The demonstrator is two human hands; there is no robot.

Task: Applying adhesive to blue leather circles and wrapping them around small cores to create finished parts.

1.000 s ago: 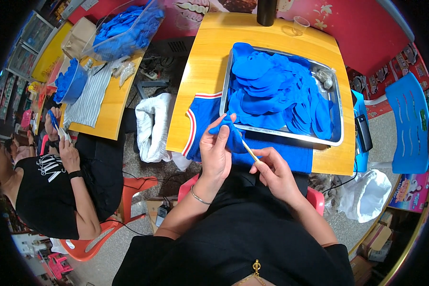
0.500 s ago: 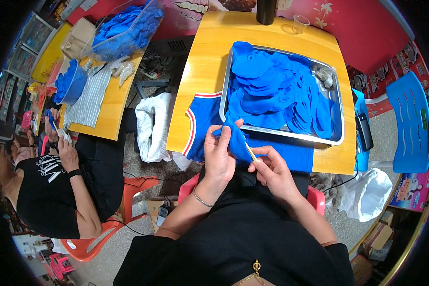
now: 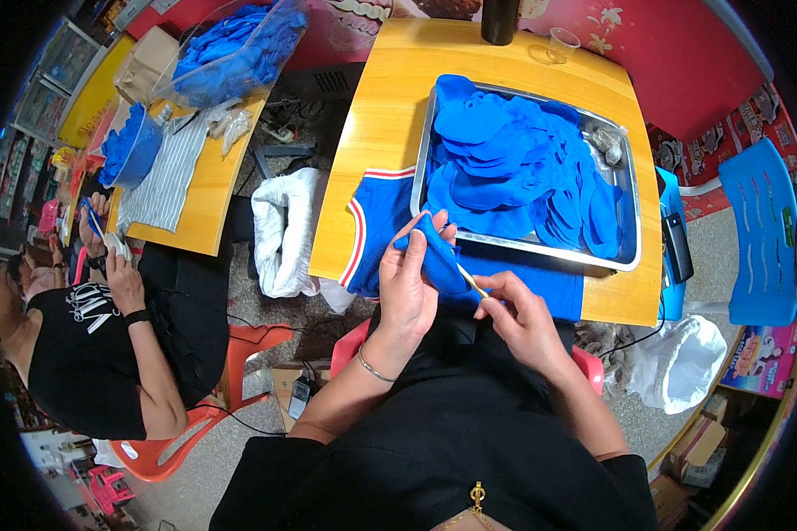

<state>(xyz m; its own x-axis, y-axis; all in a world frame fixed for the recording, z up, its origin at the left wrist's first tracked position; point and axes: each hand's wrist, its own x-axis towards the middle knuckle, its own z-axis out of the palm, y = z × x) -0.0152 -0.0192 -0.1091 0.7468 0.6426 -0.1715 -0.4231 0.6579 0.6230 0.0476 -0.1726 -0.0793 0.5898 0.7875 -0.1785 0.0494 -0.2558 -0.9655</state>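
My left hand (image 3: 407,296) is closed on a folded piece of blue fabric (image 3: 441,264), thumb on top and fingers behind. Between the thumb and fingers of my right hand (image 3: 521,317) is a thin pale stick-like tool (image 3: 475,286). Its far end meets the fabric's right edge; the tip is hidden, so I cannot tell what kind of tool it is. Just beyond my hands, a metal tray (image 3: 635,226) holds a heap of similar flat blue fabric pieces (image 3: 505,155). A blue jersey (image 3: 376,232) with red-and-white trim lies partly under the tray.
A small clear bag (image 3: 606,144) lies in the tray's right end. Behind it stand a dark bottle (image 3: 498,22) and a clear cup (image 3: 561,44). At left, a co-worker (image 3: 88,367) sits by another table (image 3: 199,232). A blue chair (image 3: 758,230) is at right.
My right hand has drawn slightly to the right with the tool, showing more of its shaft. The fabric in my left hand has opened into a broader fold.
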